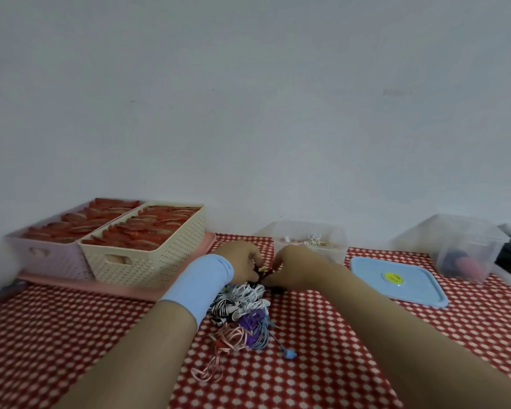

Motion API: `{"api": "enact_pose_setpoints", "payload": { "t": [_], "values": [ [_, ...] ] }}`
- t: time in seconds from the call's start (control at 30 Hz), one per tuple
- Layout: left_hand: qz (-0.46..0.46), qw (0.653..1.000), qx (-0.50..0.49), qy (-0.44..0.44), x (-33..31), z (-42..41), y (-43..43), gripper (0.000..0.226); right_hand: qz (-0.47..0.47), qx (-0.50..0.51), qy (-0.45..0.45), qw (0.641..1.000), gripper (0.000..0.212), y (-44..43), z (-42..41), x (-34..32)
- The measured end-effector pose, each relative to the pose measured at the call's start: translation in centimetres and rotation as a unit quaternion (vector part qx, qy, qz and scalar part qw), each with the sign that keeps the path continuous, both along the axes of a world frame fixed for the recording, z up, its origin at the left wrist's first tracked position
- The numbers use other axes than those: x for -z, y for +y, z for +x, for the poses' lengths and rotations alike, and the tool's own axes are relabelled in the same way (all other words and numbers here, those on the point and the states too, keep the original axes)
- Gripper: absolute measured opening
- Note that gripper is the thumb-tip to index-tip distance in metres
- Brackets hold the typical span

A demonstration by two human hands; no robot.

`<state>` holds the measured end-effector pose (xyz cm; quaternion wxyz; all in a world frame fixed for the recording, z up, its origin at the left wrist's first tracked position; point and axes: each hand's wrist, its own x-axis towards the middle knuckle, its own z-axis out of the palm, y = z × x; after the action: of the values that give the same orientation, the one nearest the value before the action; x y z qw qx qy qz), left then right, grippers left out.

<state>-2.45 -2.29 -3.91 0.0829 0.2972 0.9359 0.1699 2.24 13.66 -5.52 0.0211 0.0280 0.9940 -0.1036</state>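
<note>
A heap of coiled cords (242, 314) in white, black-and-white, purple, blue and pink lies on the red-and-white checked tablecloth (322, 343). Just beyond the heap my left hand (241, 259), with a light blue band on the wrist, and my right hand (292, 265) meet fingertip to fingertip. Both pinch a small dark cord bundle (263, 271) between them. Most of that bundle is hidden by my fingers.
A cream basket (148, 261) and a lilac basket (50, 255), both packed with red items, stand on a pink tray (101, 286) at the left. A blue lid (396, 280) lies at the right. Clear plastic boxes (310, 237) (460, 246) stand along the wall.
</note>
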Motion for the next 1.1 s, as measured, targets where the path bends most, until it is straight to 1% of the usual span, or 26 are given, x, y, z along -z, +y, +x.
{"api": "enact_pose_setpoints", "payload": {
  "t": [0.07, 0.13, 0.23, 0.3, 0.37, 0.47, 0.57, 0.73, 0.83, 0.9, 1.0, 1.1],
  "values": [
    [0.006, 1.0, -0.003, -0.005, 0.3, 0.3, -0.6, 0.031, 0.015, 0.007, 0.004, 1.0, 0.041, -0.6, -0.2, 1.1],
    [0.016, 1.0, -0.006, -0.003, 0.4, 0.5, -0.9, 0.032, 0.002, 0.014, 0.011, 1.0, 0.034, -0.5, -0.3, 1.8],
    [0.022, 1.0, -0.013, 0.013, 0.2, 0.8, -1.0, 0.038, -0.07, 0.008, 0.016, 0.997, 0.023, 0.4, 0.6, 1.2],
    [0.033, 0.999, -0.012, 0.03, 0.0, 1.0, -0.7, 0.044, -0.121, 0.005, 0.051, 0.991, 0.02, 1.3, 1.7, 0.2],
    [0.044, 0.997, -0.007, 0.057, -0.5, 1.5, -0.2, 0.045, -0.167, 0.015, 0.091, 0.982, 0.02, 2.2, 2.9, -0.8],
    [0.104, 0.993, 0.006, 0.059, -1.3, 2.5, 0.8, 0.045, -0.238, 0.031, 0.151, 0.959, 0.017, 2.8, 4.2, -2.2],
    [0.149, 0.988, 0.026, 0.014, -2.1, 3.7, 2.0, 0.05, -0.325, 0.044, 0.204, 0.922, 0.013, 3.4, 5.3, -3.5],
    [0.279, 0.959, -0.01, -0.05, -2.9, 5.0, 3.0, 0.024, -0.408, 0.059, 0.219, 0.884, 0.013, 4.3, 6.9, -5.0],
    [0.328, 0.936, -0.016, -0.129, -3.4, 5.8, 3.6, 0.016, -0.434, 0.075, 0.223, 0.87, 0.016, 5.1, 7.7, -5.1],
    [0.353, 0.915, -0.012, -0.194, -3.7, 6.5, 4.0, 0.016, -0.443, 0.086, 0.217, 0.866, 0.018, 5.7, 8.2, -5.0],
    [0.371, 0.886, 0.007, -0.277, -3.6, 8.0, 5.3, 0.021, -0.439, 0.11, 0.198, 0.87, 0.029, 6.9, 9.2, -4.5],
    [0.345, 0.88, 0.027, -0.326, -2.2, 9.5, 7.3, 0.024, -0.396, 0.144, 0.147, 0.895, 0.042, 8.7, 10.5, -3.6]
  ]
}}
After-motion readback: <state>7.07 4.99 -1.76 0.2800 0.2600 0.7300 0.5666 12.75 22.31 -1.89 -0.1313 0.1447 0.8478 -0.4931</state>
